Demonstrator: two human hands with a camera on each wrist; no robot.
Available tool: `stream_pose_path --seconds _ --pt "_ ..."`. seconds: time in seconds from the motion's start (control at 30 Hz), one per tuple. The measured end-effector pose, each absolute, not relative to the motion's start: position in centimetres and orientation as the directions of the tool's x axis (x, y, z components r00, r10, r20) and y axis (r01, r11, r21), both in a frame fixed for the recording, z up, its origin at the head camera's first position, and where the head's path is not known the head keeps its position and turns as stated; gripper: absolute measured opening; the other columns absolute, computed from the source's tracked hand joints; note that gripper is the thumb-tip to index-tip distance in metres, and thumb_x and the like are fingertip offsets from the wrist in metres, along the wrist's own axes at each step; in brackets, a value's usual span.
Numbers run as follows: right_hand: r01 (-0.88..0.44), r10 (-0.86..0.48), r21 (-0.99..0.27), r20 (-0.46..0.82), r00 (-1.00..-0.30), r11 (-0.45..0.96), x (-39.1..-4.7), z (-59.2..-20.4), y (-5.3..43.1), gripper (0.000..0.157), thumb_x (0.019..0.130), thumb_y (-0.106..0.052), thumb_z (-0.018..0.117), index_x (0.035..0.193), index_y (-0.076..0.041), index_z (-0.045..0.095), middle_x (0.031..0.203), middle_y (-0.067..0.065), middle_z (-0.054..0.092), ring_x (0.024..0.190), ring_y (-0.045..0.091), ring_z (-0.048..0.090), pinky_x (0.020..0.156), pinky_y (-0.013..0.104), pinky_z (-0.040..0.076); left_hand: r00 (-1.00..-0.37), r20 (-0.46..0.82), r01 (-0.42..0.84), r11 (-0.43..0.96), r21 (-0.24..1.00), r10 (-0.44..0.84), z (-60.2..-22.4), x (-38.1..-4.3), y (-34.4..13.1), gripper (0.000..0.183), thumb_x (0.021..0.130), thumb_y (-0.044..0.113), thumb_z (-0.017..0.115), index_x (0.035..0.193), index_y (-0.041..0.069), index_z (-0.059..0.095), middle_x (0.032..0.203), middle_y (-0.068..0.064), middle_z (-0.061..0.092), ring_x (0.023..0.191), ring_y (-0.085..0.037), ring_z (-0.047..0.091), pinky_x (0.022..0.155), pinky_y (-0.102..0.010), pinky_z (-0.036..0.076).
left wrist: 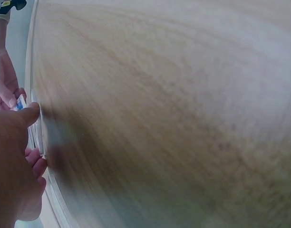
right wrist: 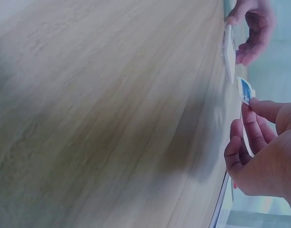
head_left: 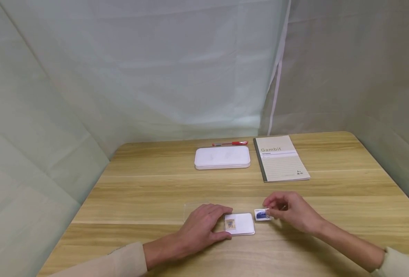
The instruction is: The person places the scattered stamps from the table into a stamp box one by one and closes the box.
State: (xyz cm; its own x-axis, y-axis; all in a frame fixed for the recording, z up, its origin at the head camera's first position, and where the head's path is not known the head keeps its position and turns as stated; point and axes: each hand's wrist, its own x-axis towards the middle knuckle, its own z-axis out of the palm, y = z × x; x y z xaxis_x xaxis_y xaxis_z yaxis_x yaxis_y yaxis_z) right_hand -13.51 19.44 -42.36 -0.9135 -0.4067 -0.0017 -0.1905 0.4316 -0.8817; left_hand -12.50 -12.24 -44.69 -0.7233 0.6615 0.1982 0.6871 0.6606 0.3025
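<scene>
the case (head_left: 244,223) lies flat on the desk (head_left: 138,192), toward the near edge and a little right of the middle. judging by how things lie, the work is partly done: the brown stamp (head_left: 230,224) sits at the case's left end, while the white surface to its right holds no stamp. the blue stamp (head_left: 261,214) is off the case, just beside its right edge and slightly raised; it has not been set down.

the right hand (head_left: 294,211) pinches the blue stamp by its right end, thumb against fingertip with no gap beyond the stamp itself, the other fingers loosely bent. the left hand (head_left: 202,227) spans the case's left end, thumb at the near edge and fingers at the far edge, gripping it across its width. a faint clear sheet (head_left: 188,211) shows behind the left hand; whether it joins the case cannot be told.

the notebook (head_left: 284,165), by the far edge toward the far right corner, reads "gambit" and, at its own near right corner, what looks like "a5". to its left lies a white box (head_left: 221,157) with no readable label, and a red pen (head_left: 240,143) lies between box and far edge. print on the stamps is too small to read.
</scene>
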Motion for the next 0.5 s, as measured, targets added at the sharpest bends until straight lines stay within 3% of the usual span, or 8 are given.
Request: stream_pose_path --seconds 0.5 --pt "-0.231 -0.462 -0.881 0.017 -0.887 0.412 -13.5 -42.3 17.5 0.007 0.092 -0.005 0.079 0.095 -0.011 0.076 0.085 -0.001 0.072 0.074 0.012 0.061 0.063 0.023 0.053 -0.72 0.201 0.691 0.663 0.289 0.664 -44.6 -12.5 -12.3 0.06 0.092 0.051 0.081 0.139 0.017 0.064 0.134 0.006 0.07 0.121 -0.012 0.064 0.108 -0.035 0.05"
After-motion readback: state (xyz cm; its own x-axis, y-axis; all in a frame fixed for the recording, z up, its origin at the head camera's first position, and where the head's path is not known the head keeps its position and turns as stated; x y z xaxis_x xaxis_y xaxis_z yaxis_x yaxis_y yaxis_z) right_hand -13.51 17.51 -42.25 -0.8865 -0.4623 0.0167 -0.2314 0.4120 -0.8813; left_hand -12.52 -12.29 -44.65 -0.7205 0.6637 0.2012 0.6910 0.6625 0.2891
